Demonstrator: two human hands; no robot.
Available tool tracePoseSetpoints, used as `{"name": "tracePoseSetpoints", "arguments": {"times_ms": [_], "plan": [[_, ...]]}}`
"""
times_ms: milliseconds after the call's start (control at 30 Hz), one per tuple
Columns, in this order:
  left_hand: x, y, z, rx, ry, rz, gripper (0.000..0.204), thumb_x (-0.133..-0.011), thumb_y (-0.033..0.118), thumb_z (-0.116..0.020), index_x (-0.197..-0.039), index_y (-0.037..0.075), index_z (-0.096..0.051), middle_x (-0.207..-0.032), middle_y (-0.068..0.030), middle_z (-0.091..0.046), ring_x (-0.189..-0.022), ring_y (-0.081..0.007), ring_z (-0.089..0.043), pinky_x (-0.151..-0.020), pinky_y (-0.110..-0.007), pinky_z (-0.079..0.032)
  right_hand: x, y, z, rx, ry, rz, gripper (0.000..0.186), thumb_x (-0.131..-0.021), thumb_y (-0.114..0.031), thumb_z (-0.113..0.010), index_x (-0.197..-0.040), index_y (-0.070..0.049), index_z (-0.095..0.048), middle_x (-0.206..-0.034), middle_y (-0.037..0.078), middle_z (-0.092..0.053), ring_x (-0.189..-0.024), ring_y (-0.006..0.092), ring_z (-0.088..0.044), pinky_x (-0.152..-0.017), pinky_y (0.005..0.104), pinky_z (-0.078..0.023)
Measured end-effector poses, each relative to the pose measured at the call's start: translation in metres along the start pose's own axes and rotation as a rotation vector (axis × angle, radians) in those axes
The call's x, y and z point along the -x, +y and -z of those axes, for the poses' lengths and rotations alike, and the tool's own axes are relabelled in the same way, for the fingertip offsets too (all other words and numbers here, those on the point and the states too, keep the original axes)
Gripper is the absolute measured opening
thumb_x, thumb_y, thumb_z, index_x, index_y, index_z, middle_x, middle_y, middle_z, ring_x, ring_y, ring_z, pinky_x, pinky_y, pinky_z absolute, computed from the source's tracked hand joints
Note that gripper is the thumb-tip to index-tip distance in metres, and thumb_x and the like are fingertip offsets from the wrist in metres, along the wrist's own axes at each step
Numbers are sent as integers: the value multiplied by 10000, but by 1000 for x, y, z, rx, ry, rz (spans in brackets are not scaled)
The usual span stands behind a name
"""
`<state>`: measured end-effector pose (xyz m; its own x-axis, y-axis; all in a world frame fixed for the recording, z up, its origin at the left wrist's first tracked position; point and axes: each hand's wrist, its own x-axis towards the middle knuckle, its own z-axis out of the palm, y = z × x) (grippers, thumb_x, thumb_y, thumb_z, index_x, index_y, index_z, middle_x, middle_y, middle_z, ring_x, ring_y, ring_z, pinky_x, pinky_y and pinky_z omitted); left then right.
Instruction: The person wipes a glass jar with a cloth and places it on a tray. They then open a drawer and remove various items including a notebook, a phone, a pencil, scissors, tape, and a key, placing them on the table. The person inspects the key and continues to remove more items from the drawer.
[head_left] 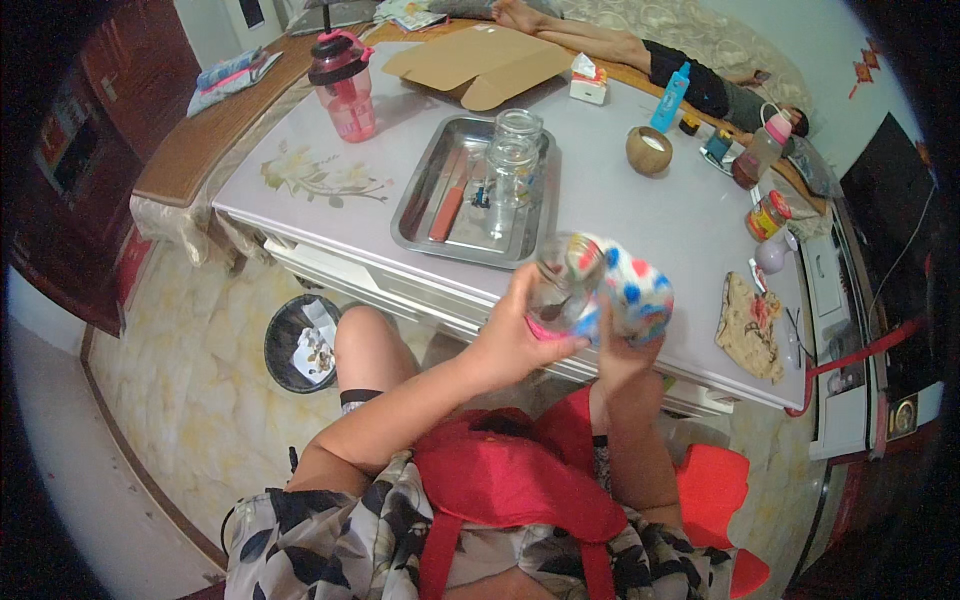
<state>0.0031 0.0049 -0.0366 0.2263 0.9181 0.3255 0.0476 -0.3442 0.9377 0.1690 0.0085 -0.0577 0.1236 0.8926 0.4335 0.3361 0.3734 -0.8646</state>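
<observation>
Left hand [525, 325]: fingers curled around a clear glass jar [562, 290] over the near edge of the table [600, 190]. Right hand [630, 362]: fingers, partly hidden, gripping a spotted cloth [640, 285] beside it. Beyond: a metal tray [408, 220].

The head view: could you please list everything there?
Glass jar: 1, clear, left hand
Dotted cloth: 1, multicoloured, right hand
Tray: 1, silver, table
Glassware: count unclear, clear, tray
Handled tool: 1, orange, tray
Tumbler: 1, pink, table left
Cardboard: 1, brown, table back
Tissue pack: 1, white, table back
Tall bottle: 1, blue, table back
Round pot: 1, brown, table right
Capped bottle: 1, pink cap, table right
Lidded jar: 1, red lid, table right
Flat piece: 1, tan, table right
Table: 1, white, centre
Bin: 1, black, floor left
Person: 1, dark clothing, lying behind table
Left hand: 1, bare, centre
Right hand: 1, bare, centre
</observation>
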Motion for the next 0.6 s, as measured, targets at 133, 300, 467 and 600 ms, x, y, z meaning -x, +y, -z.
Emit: {"name": "tracePoseSetpoints", "arguments": {"times_ms": [133,300,467,600], "plan": [[-26,3,18,200,219,61,698,-716,177,-768,-1240,32,-330,-1131,-115,-483,-1041,-181,-501,-881,-317,-442,-11,-9,3,-116,267,-38,273,-781,-131,-711,-1005,-24,-598,-948,47,-633,-846,108,-583,-768,270,-477],[-75,-27,64,207,332,133,636,-820,266,-657,-1282,13,-300,-1239,-143,-409,-1100,-207,-460,-924,-330,-410,-20,48,21,-153,312,-264,358,-780,-148,-703,-1072,4,-565,-1008,104,-630,-892,163,-609,-769,298,-499],[-101,-55,77,-164,263,85,747,-740,171,-747,-1288,-8,-271,-1265,-175,-414,-1148,-224,-440,-967,-338,-377,-17,96,32,13,277,-220,368,-773,-152,-706,-1080,-4,-567,-1006,111,-627,-917,179,-605,-802,314,-487],[-111,-75,74,-333,284,175,725,-649,203,-806,-1211,-8,-398,-1147,-201,-562,-1089,-270,-540,-922,-354,-416,-14,109,31,41,200,-183,402,-759,-164,-716,-1097,-19,-554,-1030,120,-612,-936,203,-597,-822,331,-473]]}}
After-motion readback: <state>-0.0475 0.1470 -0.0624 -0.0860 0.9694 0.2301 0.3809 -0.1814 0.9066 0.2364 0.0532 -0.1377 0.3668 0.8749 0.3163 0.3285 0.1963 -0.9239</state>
